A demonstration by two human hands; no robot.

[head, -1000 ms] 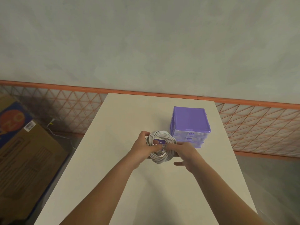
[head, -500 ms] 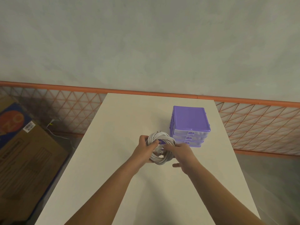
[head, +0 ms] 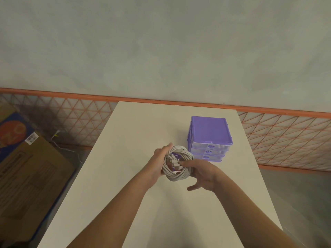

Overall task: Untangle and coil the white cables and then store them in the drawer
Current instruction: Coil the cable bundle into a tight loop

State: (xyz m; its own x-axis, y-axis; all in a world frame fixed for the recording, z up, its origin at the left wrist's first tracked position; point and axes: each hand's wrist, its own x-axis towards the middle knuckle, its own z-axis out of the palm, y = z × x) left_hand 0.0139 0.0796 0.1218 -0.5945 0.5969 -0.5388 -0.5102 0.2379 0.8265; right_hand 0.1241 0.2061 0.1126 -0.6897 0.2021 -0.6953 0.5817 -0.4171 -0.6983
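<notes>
Above the pale bench, your two hands hold a round coil of white cables. Your left hand wraps its outer left edge; your right hand pinches the coil's right side, thumb spread below. Just beyond, to the right, stands a purple plastic three-drawer unit, its drawers closed.

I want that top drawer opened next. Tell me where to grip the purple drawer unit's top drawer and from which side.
Grip the small handle tab at the middle of the top drawer front, coming from the near side, the one facing the person. The purple drawer unit shows all three fronts shut and facing that way; the tab is likely the only part to hook with fingertips.
</notes>
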